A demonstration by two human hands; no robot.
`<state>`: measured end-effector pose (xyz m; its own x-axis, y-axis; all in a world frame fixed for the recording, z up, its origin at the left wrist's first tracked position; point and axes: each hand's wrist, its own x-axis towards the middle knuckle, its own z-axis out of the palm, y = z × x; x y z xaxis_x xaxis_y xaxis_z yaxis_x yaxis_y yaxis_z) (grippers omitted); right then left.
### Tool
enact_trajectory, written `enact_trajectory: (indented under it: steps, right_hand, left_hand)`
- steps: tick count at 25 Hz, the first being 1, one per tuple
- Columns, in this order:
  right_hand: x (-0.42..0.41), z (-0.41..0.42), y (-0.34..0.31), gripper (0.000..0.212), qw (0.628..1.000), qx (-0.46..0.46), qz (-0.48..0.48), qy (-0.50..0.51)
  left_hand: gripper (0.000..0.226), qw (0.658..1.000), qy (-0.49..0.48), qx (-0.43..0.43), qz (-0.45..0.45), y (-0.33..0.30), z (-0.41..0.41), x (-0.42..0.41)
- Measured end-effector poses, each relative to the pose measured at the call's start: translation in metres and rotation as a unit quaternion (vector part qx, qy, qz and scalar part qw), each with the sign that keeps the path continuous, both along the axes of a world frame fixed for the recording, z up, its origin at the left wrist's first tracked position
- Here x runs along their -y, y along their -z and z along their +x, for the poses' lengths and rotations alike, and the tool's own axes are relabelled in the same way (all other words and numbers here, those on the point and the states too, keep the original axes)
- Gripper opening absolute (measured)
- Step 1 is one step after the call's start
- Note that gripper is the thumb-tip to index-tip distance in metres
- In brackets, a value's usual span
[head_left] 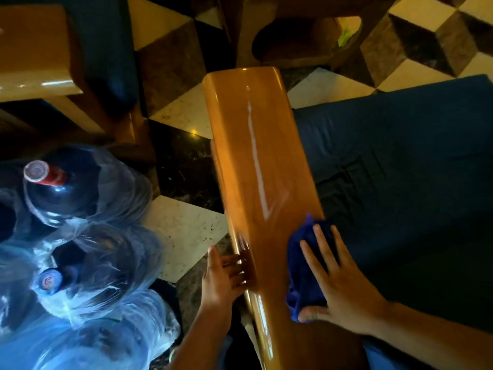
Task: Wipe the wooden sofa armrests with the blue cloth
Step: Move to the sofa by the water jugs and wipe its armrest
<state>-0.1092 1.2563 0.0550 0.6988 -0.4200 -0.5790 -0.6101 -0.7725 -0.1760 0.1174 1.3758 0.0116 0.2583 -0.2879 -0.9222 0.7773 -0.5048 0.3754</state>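
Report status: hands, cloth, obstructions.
Right hand flat on blue cloth, pressing glossy wooden armrest. Left hand open against armrest's side. Nothing in the way.

Blue cloth (pixel 304 265) half under right hand (pixel 344 287) — left fingertips (pixel 241 263) blurred

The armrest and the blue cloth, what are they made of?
The armrest looks like wood with a glossy varnish: orange-brown, smooth, with a bright streak of light reflected along it. The blue cloth under the right hand looks like soft, fuzzy fabric, maybe microfiber: it bunches and folds, with no shine.
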Motion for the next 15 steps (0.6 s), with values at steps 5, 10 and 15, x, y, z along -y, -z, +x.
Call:
enact_trajectory:
  steps: [5,10,15]
  right_hand:
    - [0.123,0.14,0.029,0.134,0.971,0.125,-0.086,0.187]
    - [0.236,0.208,0.034,0.106,0.814,0.177,0.15,0.533]
    - [0.113,0.122,0.028,0.074,0.927,0.239,-0.046,0.285]
  left_hand:
    - [0.072,1.0,0.024,0.001,-0.016,-0.001,0.014,0.032]
    - [0.066,0.998,0.03,0.042,0.019,-0.01,0.042,0.088]
    - [0.063,1.0,0.016,0.005,-0.007,-0.001,0.044,0.072]
